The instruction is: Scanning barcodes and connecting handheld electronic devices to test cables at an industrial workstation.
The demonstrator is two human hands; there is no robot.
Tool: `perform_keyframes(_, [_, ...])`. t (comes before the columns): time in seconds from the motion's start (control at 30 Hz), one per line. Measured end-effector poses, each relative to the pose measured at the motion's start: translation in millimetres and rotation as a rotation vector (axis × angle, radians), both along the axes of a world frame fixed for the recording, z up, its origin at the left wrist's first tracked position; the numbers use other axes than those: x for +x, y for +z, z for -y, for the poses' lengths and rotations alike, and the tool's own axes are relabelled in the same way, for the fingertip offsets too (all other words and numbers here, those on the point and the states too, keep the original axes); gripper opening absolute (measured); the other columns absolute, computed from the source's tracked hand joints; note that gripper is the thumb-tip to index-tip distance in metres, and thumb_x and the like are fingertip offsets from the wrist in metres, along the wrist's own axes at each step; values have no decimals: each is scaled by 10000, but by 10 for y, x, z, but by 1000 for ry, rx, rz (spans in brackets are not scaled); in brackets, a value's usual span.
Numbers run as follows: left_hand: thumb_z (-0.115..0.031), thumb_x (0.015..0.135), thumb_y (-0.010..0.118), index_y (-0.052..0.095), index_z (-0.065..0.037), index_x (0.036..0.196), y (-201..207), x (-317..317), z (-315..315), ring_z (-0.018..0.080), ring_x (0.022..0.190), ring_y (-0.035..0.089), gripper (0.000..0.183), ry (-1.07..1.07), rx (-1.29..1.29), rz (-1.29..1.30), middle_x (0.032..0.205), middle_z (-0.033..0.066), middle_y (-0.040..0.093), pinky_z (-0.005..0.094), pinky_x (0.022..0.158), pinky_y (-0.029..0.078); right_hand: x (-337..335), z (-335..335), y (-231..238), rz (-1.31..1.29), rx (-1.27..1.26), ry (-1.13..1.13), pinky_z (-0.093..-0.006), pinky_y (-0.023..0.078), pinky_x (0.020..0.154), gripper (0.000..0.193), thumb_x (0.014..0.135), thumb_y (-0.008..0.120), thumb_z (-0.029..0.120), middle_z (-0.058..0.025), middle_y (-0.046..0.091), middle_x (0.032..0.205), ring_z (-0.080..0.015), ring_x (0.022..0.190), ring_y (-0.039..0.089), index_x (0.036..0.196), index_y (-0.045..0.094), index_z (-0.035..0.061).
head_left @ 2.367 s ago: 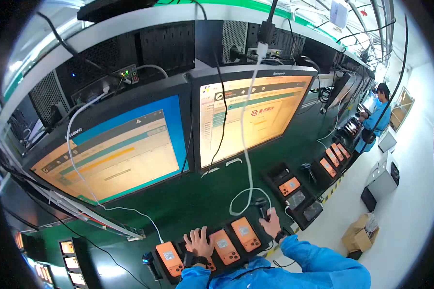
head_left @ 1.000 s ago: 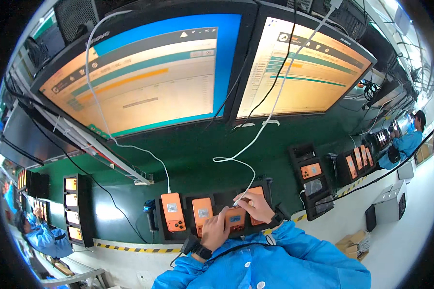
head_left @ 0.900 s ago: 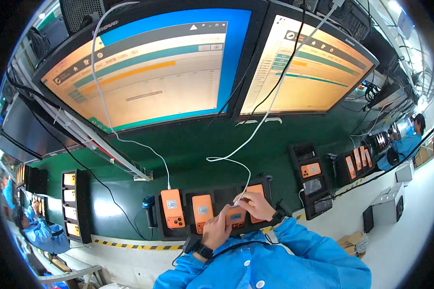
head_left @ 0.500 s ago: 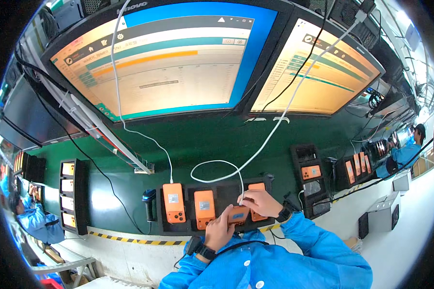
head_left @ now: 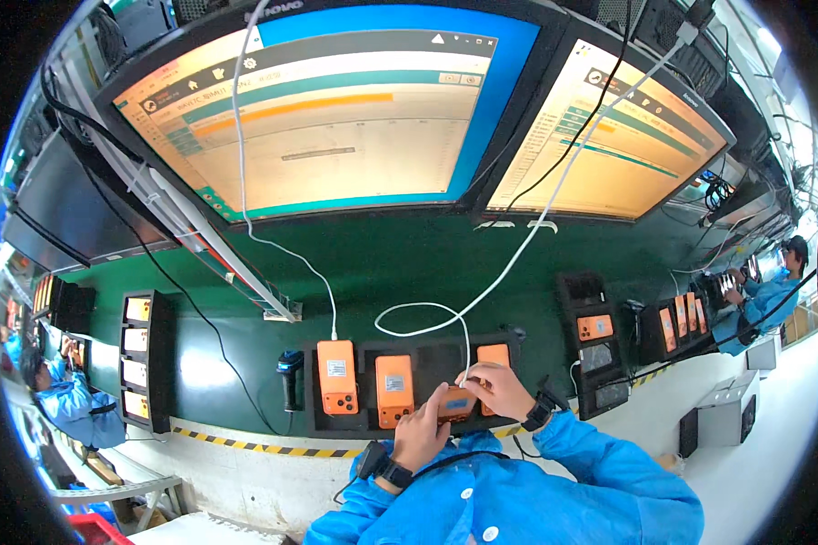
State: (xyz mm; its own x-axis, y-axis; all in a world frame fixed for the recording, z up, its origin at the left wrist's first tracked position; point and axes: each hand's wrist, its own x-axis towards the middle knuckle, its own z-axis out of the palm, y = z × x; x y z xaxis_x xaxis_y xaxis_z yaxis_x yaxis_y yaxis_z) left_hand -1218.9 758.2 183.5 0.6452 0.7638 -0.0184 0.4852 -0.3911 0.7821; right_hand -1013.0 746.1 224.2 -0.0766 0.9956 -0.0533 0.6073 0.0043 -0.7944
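Note:
My left hand point(head_left: 421, 434) is closed round an orange phone point(head_left: 459, 409), holding it tilted at the front edge of a black tray point(head_left: 427, 354). My right hand point(head_left: 504, 392) pinches the end of a white charging cable point(head_left: 466, 350) at the phone's upper edge. Fingers hide whether the plug sits in the port. In the tray lie an orange phone point(head_left: 337, 377) joined to another white cable, a second orange phone point(head_left: 394, 391) with a label, and a third orange phone point(head_left: 493, 354) partly behind my right hand.
A handheld scanner point(head_left: 289, 380) stands left of the tray. Two monitors point(head_left: 327, 127) rise behind. Other black trays hold phones, one tray point(head_left: 159, 363) at left and another point(head_left: 568, 318) at right. Co-workers in blue sit at both sides. Striped tape point(head_left: 264, 446) lines the table edge.
The whole view has shifted slightly, so the scene sits a little further right. The phone in my left hand looks slightly more tilted. Both hands keep their hold.

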Motion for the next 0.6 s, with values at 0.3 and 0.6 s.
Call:
perform_keyframes(0.3, [-166,692,636,481,-106,1239,-424,-531,-621,354,964,540,572,634,354,-51,1046,140,578,465,791,438,233,-665,-788,-64,39,-382,-281,496,647,171,850,609,133,-99,667,781,-156,740,649,955,627,-2])
perform_keyframes(0.6, [-146,649,723,485,-95,1179,-525,-735,-856,348,981,556,583,915,128,-218,1074,123,583,432,796,456,-483,-500,-831,-70,349,-381,-349,475,736,205,806,644,176,-89,653,911,-244,858,624,977,620,65])
